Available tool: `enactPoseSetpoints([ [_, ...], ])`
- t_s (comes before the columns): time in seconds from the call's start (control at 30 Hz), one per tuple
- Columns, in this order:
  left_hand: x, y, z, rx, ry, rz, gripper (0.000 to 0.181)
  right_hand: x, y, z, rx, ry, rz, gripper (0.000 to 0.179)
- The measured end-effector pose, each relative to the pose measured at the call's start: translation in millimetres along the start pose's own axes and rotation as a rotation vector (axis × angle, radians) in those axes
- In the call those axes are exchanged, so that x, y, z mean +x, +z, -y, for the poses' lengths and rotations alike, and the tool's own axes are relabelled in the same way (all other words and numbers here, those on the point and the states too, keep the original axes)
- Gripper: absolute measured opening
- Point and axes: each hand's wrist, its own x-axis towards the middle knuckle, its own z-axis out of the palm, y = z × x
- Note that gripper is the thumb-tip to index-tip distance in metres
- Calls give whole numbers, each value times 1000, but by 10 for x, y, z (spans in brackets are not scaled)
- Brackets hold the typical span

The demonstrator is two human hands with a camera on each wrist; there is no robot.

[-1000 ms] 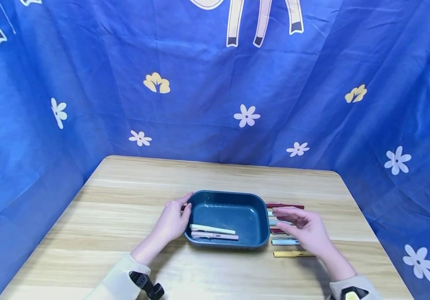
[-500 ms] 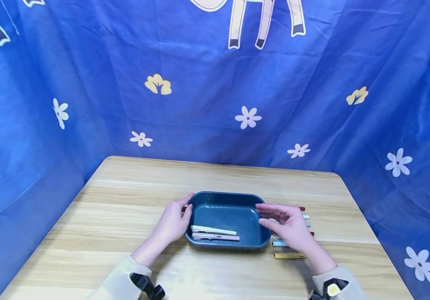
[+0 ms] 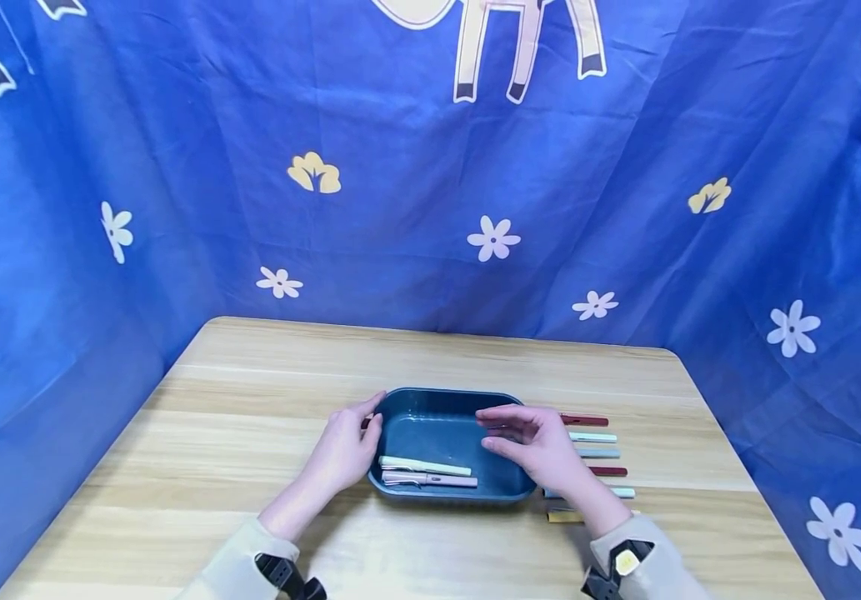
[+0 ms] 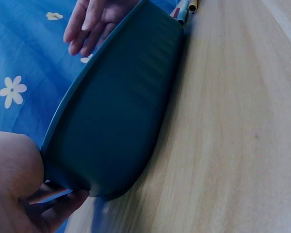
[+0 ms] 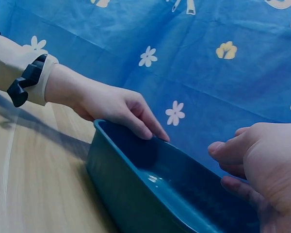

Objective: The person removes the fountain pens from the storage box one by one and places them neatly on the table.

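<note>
A dark teal plastic box (image 3: 430,433), shallow with rounded corners, stands on the table. In it, along the near side, lie a pale mint pen (image 3: 426,466) and a light mauve pen (image 3: 430,480). My left hand (image 3: 343,446) grips the box's left end; in the right wrist view its thumb lies over the rim. A small dark red bit shows beside that hand. My right hand (image 3: 531,446), fingers loosely bent and holding nothing, hovers over the box's right part. In the left wrist view, the right hand (image 4: 94,24) appears beyond the far rim.
Right of the box several pens lie in a column: dark red (image 3: 586,421), mint (image 3: 595,437), grey-blue (image 3: 598,453), a second dark red (image 3: 610,472), light blue (image 3: 621,492) and yellow (image 3: 563,517). A blue patterned curtain (image 3: 400,250) surrounds the wooden table (image 3: 265,375).
My right hand has moved left from above the pens to over the box's right part, uncovering the pens' right ends. The left hand and the box stay where they were.
</note>
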Motion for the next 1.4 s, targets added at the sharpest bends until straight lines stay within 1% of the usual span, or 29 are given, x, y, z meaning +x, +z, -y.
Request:
enactPoseSetpoints([
  [0.13, -9, 2, 4, 8, 6, -7, 43, 66, 98, -46, 20, 4, 29, 37],
  [0.33, -12, 1, -1, 21, 5, -6, 43, 149, 199, -105, -3, 47, 73, 38],
  [0.53, 18, 1, -1, 25, 13, -8, 43, 237, 270, -123, -33, 137, 100, 37],
  [0.67, 18, -3, 5, 20, 9, -9, 43, 272, 332, -108, -78, 203, 120, 35],
  [0.8, 3, -3, 13, 19, 8, -13, 43, 305, 405, -121, -113, 232, 135, 32],
  [1.03, 12, 20, -2, 20, 12, -12, 43, 330, 498, -176, -131, 284, 136, 31],
  [1.2, 21, 24, -15, 16, 9, -8, 43, 363, 534, -206, -186, 275, 147, 29],
  [1.4, 9, 7, -2, 21, 3, -4, 43, 387, 581, -240, -323, 238, 170, 29],
])
